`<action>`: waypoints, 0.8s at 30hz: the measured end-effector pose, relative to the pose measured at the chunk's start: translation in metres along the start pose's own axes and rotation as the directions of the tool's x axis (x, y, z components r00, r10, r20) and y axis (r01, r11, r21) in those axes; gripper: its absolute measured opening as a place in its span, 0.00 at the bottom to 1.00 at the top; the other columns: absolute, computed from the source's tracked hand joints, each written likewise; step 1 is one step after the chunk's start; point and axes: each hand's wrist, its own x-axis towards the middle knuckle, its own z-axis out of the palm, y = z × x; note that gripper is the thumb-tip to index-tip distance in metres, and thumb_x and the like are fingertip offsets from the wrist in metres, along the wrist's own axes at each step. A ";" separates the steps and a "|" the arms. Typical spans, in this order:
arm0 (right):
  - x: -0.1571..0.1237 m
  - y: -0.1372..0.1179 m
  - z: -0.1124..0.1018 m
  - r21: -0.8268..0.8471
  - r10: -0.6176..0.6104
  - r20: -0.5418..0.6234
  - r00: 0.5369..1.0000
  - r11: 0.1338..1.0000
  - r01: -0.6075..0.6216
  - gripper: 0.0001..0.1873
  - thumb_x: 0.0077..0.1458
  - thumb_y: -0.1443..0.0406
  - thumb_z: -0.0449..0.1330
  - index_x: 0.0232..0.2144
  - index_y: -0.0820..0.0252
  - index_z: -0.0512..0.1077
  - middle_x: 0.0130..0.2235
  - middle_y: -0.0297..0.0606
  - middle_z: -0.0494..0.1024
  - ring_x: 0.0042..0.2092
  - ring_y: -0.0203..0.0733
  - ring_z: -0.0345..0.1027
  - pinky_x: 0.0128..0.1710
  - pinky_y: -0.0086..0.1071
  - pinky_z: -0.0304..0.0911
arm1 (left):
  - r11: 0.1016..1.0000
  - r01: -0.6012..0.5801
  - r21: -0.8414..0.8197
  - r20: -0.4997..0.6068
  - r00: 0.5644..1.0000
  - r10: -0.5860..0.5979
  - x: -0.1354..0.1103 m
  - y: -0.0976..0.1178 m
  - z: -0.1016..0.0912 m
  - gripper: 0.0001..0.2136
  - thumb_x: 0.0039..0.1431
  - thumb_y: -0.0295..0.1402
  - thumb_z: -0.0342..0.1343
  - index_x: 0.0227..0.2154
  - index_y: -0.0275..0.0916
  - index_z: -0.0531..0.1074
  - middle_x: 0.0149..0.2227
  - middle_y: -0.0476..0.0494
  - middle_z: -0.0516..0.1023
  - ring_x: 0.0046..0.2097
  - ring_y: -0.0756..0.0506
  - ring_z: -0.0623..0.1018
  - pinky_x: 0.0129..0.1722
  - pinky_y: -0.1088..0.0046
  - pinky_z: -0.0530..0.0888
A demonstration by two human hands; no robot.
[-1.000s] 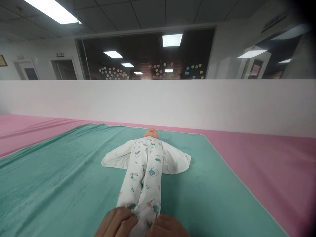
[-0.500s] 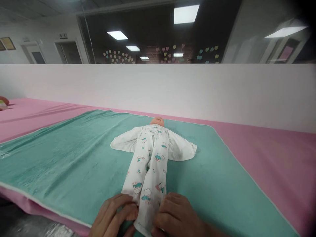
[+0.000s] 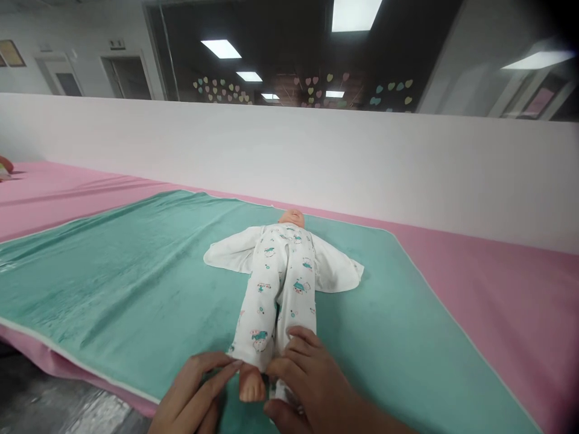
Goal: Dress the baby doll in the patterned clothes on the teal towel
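Observation:
A baby doll (image 3: 293,217) lies on its back, head away from me, in white baby trousers (image 3: 259,313) printed with small bears and a white top whose sleeves (image 3: 337,268) spread to both sides. At the near left, my left hand (image 3: 194,392) has its fingertips closed on the cuff of the left trouser leg. Out of that cuff shows the doll's bare foot (image 3: 252,384). My right hand (image 3: 312,383) is wrapped round the lower right trouser leg, bunching the cloth; it hides most of that leg's end, and the other foot cannot be seen.
Beneath the doll a green towel (image 3: 149,271) covers part of a pink padded surface (image 3: 497,289). A white low wall (image 3: 407,163) runs behind, with dark glass above it. At the far left edge sits a partly cut-off reddish object (image 3: 5,166).
The left trouser cuff has moved up, and the doll's foot now shows. My right hand has shifted slightly and grips bunched cloth. The view has tilted a little.

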 end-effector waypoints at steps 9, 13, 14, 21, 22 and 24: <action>0.014 -0.008 -0.006 0.015 0.216 0.058 0.975 0.976 -0.217 0.03 0.50 0.71 0.53 0.27 0.59 0.64 0.27 0.31 0.71 0.31 0.34 0.63 0.44 0.35 0.55 | 0.956 -0.072 0.286 0.002 0.997 0.075 0.023 -0.007 0.012 0.19 0.58 0.24 0.48 0.52 0.41 0.64 0.47 0.38 0.67 0.47 0.43 0.70 0.43 0.65 0.72; 0.015 -0.007 -0.001 -0.033 0.282 0.098 0.954 0.959 -0.280 0.10 0.43 0.74 0.53 0.30 0.58 0.64 0.32 0.33 0.72 0.35 0.37 0.64 0.43 0.35 0.54 | 0.940 -0.105 0.324 0.000 0.994 0.111 0.035 -0.006 0.017 0.17 0.58 0.22 0.45 0.50 0.39 0.65 0.42 0.40 0.70 0.42 0.44 0.71 0.38 0.65 0.71; 0.015 -0.006 0.001 -0.051 0.283 0.102 0.954 0.959 -0.280 0.10 0.42 0.74 0.53 0.30 0.58 0.64 0.32 0.33 0.72 0.35 0.37 0.63 0.44 0.36 0.54 | 0.939 -0.123 0.322 0.005 0.992 0.128 0.037 -0.006 0.018 0.17 0.58 0.21 0.44 0.49 0.38 0.65 0.40 0.40 0.71 0.41 0.44 0.71 0.38 0.65 0.71; 0.014 -0.003 0.006 0.035 0.326 0.078 0.942 0.944 -0.329 0.08 0.38 0.74 0.53 0.25 0.58 0.62 0.26 0.29 0.68 0.30 0.36 0.61 0.42 0.36 0.55 | 0.967 -0.080 0.243 -0.019 0.996 0.087 0.035 -0.007 0.019 0.13 0.58 0.23 0.44 0.45 0.36 0.66 0.39 0.41 0.72 0.40 0.46 0.72 0.38 0.69 0.72; 0.014 -0.002 0.004 0.088 0.371 0.075 0.925 0.922 -0.377 0.08 0.39 0.74 0.53 0.25 0.58 0.62 0.26 0.30 0.68 0.32 0.36 0.61 0.39 0.34 0.57 | 0.967 -0.084 0.239 -0.029 0.995 0.094 0.035 -0.007 0.019 0.13 0.58 0.24 0.45 0.45 0.36 0.66 0.39 0.42 0.73 0.39 0.46 0.73 0.38 0.69 0.72; 0.014 -0.002 -0.001 0.198 0.467 0.090 0.880 0.857 -0.475 0.08 0.40 0.74 0.53 0.25 0.58 0.62 0.28 0.31 0.67 0.33 0.36 0.61 0.34 0.29 0.58 | 0.963 -0.089 0.254 -0.043 0.994 0.103 0.034 -0.006 0.021 0.14 0.57 0.24 0.45 0.46 0.36 0.65 0.39 0.41 0.73 0.39 0.46 0.73 0.37 0.70 0.72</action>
